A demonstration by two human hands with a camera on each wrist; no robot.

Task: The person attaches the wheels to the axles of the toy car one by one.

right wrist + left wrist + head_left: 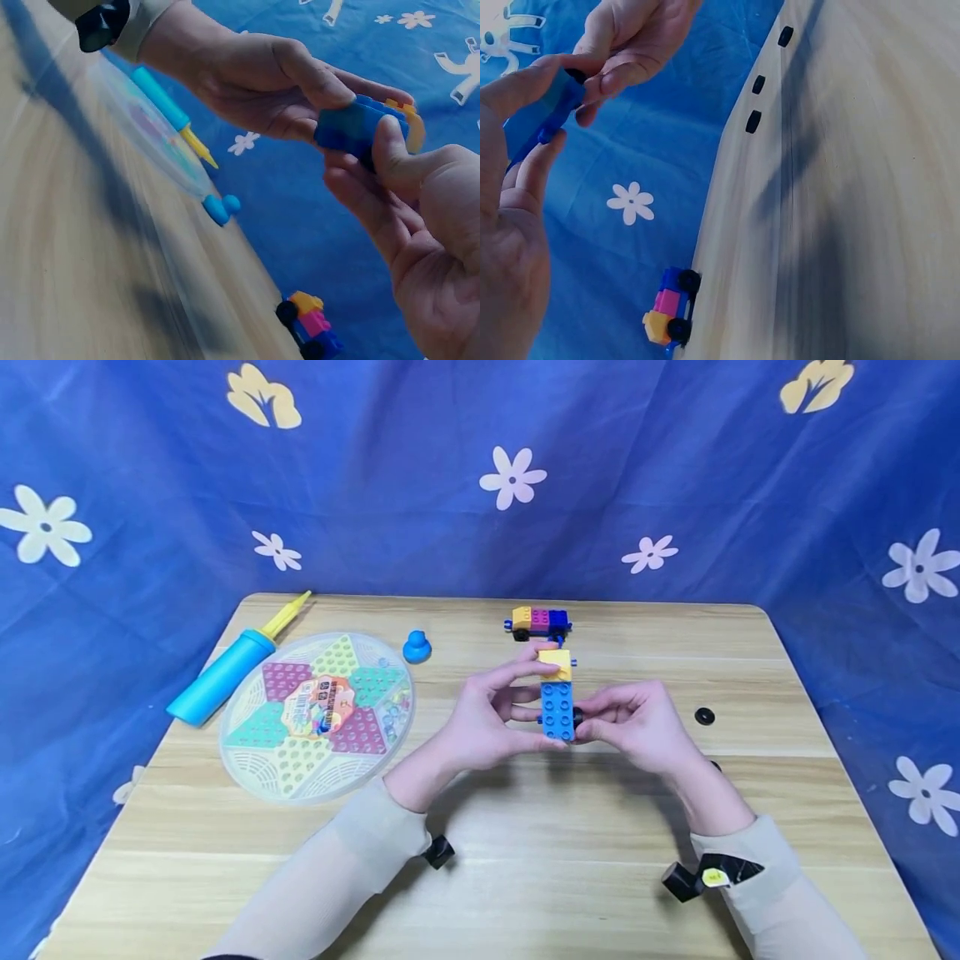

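Over the middle of the table, the left hand [483, 718] grips a toy block car [557, 708] by its ends, clear of the tabletop. The car has a long blue studded brick and a yellow brick at its far end. On its right side the right hand [637, 727] pinches a small black wheel [578, 717] with thumb and fingers, right at the blue brick. In the right wrist view, the right thumb lies against the blue brick [349, 127] and hides most of the wheel.
Behind the hands stands another block car [540, 622] of yellow, pink and dark blue bricks. A blue rubber duck [417, 647], a round Chinese checkers board [247, 768] and a blue-yellow hand pump [225, 677] lie left. Loose black wheels [754, 121] lie on the right.
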